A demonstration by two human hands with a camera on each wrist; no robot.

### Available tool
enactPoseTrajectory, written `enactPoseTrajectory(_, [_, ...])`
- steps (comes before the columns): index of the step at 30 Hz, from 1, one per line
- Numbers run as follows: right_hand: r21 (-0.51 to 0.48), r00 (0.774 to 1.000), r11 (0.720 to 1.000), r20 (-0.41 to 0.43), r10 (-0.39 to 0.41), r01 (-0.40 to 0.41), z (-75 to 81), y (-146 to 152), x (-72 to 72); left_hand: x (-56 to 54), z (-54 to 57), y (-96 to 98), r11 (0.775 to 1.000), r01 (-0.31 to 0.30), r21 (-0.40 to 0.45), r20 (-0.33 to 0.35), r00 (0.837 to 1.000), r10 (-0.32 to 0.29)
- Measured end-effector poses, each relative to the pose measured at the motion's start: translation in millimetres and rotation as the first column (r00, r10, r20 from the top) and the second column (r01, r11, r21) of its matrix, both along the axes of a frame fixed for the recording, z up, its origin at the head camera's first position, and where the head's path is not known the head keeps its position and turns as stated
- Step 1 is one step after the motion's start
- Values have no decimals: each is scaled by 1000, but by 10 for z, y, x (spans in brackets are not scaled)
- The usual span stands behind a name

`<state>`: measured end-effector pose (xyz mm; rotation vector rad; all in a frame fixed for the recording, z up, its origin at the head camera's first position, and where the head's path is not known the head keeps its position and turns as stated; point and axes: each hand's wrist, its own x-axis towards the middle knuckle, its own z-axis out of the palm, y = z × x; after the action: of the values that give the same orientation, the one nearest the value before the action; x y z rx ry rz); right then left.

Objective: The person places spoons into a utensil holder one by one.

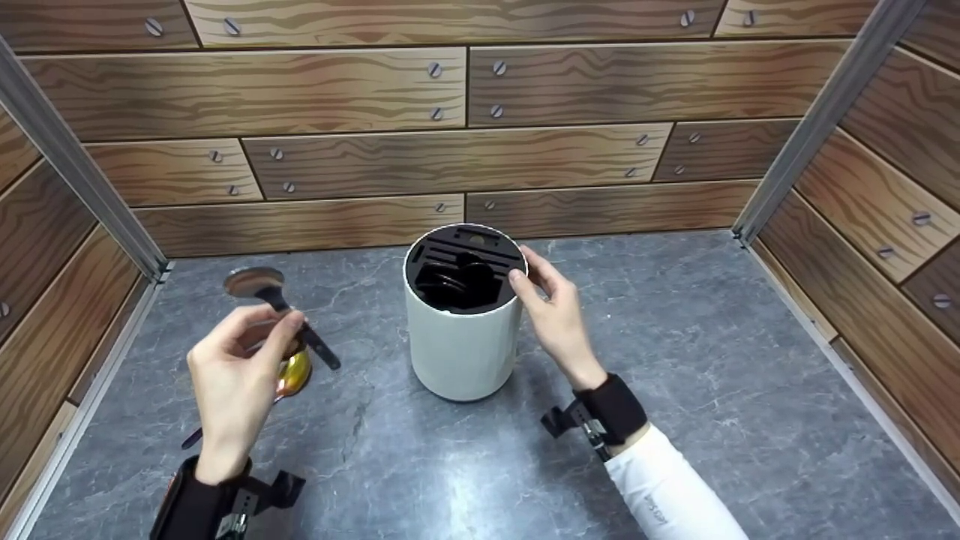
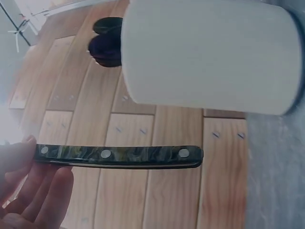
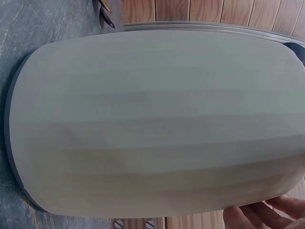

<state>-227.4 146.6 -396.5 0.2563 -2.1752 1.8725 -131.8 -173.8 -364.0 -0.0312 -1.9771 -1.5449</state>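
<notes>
My left hand (image 1: 234,379) pinches a spoon (image 1: 253,282) near its neck, raised above the table on the left. Its bowl points up and away, while the dark marbled handle (image 2: 124,156) with rivets hangs free toward the holder. A white cylindrical utensil holder (image 1: 461,352) stands upright in the middle, its black top cut with slots and a wide opening. Dark rounded spoon heads (image 1: 442,282) show in that opening and stick out above the rim in the left wrist view. My right hand (image 1: 559,322) grips the holder's right rim, thumb on the top edge, fingers along the side.
Behind my left hand, a shiny golden spoon (image 1: 295,373) lies on the grey marbled table (image 1: 697,352), partly hidden. Wood-patterned walls (image 1: 465,90) with metal corner strips enclose the back and both sides.
</notes>
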Motion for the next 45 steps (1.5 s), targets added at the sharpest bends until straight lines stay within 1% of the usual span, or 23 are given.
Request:
enactPoseTrajectory(3, [-6, 1000, 1000, 4, 4, -4, 1, -4, 1, -32, 93, 36, 998, 29, 60, -36, 999, -27])
enactPoseTrajectory(8, [5, 1000, 1000, -4, -6, 6, -2, -11, -9, -127, 236, 113, 991, 52, 127, -59, 997, -45])
enactPoseTrajectory(11, [5, 1000, 1000, -6, -9, 9, -5, -12, -10, -201, 321, 164, 975, 99, 198, -93, 992, -82])
enactPoseTrajectory(15, [11, 1000, 1000, -12, -14, 14, -13, -12, -9, -291, 434, 247, 941, 167, 295, -147, 981, -128])
enactPoseTrajectory(19, [16, 1000, 1000, -25, -15, 15, -14, -11, -6, -384, 530, 347, 924, 194, 330, -171, 975, -144])
enactPoseTrajectory(25, [-2, 1000, 1000, -10, -1, 1, -16, -11, -1, -540, 633, 469, 917, 206, 342, -210, 968, -139])
enactPoseTrajectory(28, [-1, 1000, 1000, -10, -1, 1, -17, -11, 1, -620, 656, 530, 918, 202, 340, -208, 969, -136])
enactPoseTrajectory(32, [10, 1000, 1000, -25, -6, 7, -27, -9, 1, -719, 652, 617, 920, 200, 336, -170, 974, -150])
enactPoseTrajectory(35, [24, 999, 1000, -40, -5, 6, -31, -10, 1, -768, 637, 679, 922, 198, 333, -141, 977, -159])
enactPoseTrajectory(38, [28, 999, 1000, -48, -4, 5, -26, -13, 0, -807, 617, 739, 930, 198, 310, -116, 979, -170])
enactPoseTrajectory(41, [25, 999, 1000, -52, -9, 10, -19, -12, 5, -855, 575, 799, 942, 195, 271, -79, 980, -181])
enactPoseTrajectory(45, [20, 999, 1000, -46, -9, 10, -14, -15, 9, -915, 480, 853, 958, 183, 223, -19, 983, -184])
